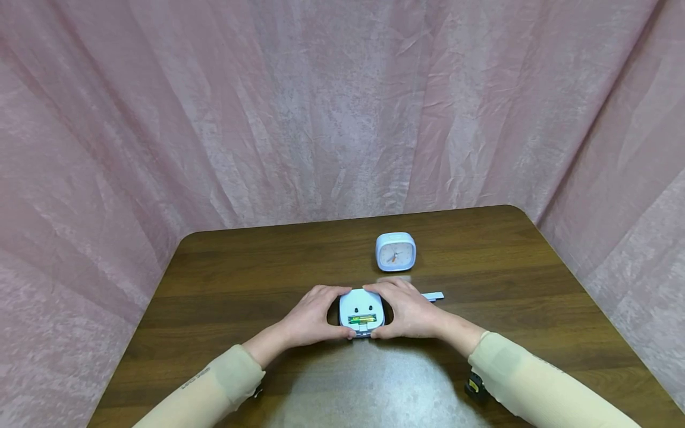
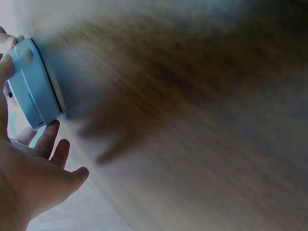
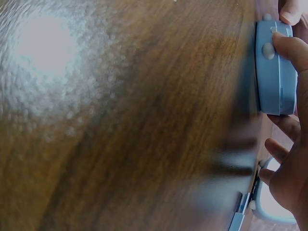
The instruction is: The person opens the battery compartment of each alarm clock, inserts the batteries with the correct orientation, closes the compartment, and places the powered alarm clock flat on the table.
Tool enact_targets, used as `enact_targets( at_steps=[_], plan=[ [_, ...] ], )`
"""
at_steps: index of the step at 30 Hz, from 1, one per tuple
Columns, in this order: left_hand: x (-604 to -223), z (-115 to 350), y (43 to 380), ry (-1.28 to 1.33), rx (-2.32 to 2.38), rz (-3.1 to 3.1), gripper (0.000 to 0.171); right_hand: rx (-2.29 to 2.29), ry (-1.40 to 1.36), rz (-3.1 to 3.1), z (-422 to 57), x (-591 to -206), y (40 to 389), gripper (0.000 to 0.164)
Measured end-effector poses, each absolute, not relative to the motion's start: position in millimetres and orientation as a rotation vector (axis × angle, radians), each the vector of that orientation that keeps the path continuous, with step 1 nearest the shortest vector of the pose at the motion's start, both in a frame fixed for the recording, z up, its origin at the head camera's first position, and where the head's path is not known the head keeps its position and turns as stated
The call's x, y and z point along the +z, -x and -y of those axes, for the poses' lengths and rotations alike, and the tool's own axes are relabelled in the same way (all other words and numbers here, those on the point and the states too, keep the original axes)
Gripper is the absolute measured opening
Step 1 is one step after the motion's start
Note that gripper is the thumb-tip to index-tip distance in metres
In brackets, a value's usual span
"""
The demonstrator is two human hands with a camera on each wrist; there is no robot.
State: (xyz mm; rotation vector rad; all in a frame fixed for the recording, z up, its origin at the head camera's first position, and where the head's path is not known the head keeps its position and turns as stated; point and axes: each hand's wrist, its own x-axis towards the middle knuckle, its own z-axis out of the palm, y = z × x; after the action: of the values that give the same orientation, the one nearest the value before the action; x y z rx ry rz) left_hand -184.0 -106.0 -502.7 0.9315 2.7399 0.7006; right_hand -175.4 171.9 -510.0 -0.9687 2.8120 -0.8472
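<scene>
A small white alarm clock [image 1: 362, 299] lies with its back up on the table, its battery compartment uncovered. A green and yellow battery [image 1: 361, 320] shows inside, below two dark knobs. My left hand [image 1: 313, 315] grips the clock's left side, thumb at the near edge and fingers at the far edge. Opposite it, my right hand [image 1: 409, 310] holds the right side in the same way. In the wrist views the clock's bluish side [image 2: 36, 84] appears between thumb and fingers, small round feet on it. The face is hidden underneath.
Behind the hands a second white alarm clock [image 1: 396, 252] stands upright, its dial facing me. A narrow white piece [image 1: 434, 296] lies just beyond my right hand, partly hidden by it. Pink curtains [image 1: 342, 119] hang behind the wooden table [image 1: 241, 255].
</scene>
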Motion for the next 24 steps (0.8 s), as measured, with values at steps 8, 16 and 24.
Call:
enact_targets(
  at_steps=[8, 16, 24],
  plan=[
    [-499.3, 105.5, 184.4, -0.937, 0.704, -2.723, 0.095, -0.851, 0.970, -2.800, -171.8, -509.4, 174.9, 0.092],
    [-500.3, 106.1, 184.9, -0.927, 0.702, -2.719, 0.093, -0.850, 0.959, -2.783, -172.1, -509.4, 173.2, 0.093],
    [-499.3, 105.9, 184.9, -0.935, 0.688, -2.719, 0.093, -0.828, 0.930, -2.767, -173.3, -504.5, 170.7, 0.097]
  ],
)
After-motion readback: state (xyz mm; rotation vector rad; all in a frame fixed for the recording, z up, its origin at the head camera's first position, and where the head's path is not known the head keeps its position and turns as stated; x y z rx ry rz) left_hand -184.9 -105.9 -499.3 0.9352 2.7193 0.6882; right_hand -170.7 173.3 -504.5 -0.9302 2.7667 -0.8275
